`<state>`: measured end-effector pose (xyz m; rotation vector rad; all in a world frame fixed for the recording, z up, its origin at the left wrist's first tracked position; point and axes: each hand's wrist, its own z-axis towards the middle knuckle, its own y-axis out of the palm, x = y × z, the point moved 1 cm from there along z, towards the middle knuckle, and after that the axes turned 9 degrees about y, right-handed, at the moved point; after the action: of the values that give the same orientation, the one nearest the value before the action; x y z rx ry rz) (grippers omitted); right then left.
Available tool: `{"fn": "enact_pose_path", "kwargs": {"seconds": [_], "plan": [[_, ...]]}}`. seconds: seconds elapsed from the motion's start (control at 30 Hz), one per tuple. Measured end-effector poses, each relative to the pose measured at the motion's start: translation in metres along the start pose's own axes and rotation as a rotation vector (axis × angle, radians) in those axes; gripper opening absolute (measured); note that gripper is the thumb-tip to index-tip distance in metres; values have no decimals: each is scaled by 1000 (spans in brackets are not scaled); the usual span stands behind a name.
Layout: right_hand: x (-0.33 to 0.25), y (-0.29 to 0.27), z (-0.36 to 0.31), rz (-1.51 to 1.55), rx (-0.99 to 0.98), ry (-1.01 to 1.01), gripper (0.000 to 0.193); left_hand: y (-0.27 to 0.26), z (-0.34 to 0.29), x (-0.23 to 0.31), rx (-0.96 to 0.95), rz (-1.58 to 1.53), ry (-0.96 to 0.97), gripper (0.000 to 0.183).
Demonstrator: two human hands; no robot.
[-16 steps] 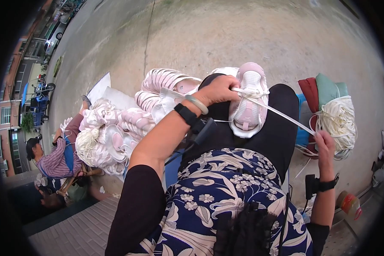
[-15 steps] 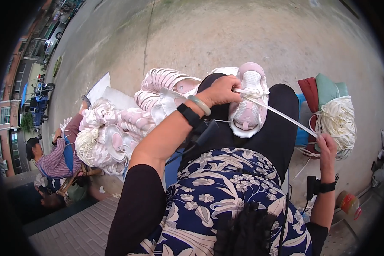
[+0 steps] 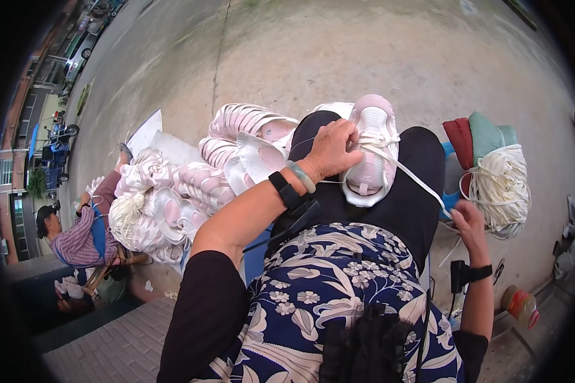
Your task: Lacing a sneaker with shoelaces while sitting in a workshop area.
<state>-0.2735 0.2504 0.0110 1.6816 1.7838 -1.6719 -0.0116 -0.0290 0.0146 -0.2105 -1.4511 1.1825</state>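
A pink and white sneaker (image 3: 372, 118) rests on my lap between my black-trousered thighs. White shoelace (image 3: 378, 142) crosses its upper, and a loose length hangs slack over my right thigh. My left hand (image 3: 332, 150) lies against the sneaker's left side, its fingers curled; what they grip is hidden. A thin pale strand loops beside that hand. My right hand (image 3: 471, 228) is beside my right thigh, thumb and fingers loosely bent and apart, close to the lace's free end.
Pink and white shoe uppers (image 3: 172, 210) are heaped at my left. A bundle of white laces (image 3: 503, 191) lies at my right, beside red and green cloth (image 3: 485, 139). Behind it stands a plastic jar (image 3: 519, 305). Another person (image 3: 86, 236) sits at far left.
My right hand has moved left and a little nearer to me, its fingers loosening. The lace, taut between my hands before, now sags. My left hand has dropped from the lacing to the sneaker's side.
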Motion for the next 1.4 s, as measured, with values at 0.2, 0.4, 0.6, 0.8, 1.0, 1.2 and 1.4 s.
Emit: {"fn": "enact_pose_path", "kwargs": {"seconds": [0.2,0.4,0.6,0.8,1.0,1.2,1.4], "plan": [[-109,70,34,-71,175,-496,44,7,1,17,181,-29,210,10],[-145,116,47,-355,179,-610,57,22,10,26,95,34,192,8],[-126,119,51,-353,155,-489,47,30,13,29,68,130,182,9],[-117,119,63,-300,208,-467,40,35,20,35,97,148,160,9],[-117,121,65,-185,252,-432,28,35,23,37,32,166,111,10],[-121,121,66,-174,221,-402,15,36,24,38,16,150,83,11],[-124,121,64,-149,160,-379,14,39,27,38,55,313,261,12]]}}
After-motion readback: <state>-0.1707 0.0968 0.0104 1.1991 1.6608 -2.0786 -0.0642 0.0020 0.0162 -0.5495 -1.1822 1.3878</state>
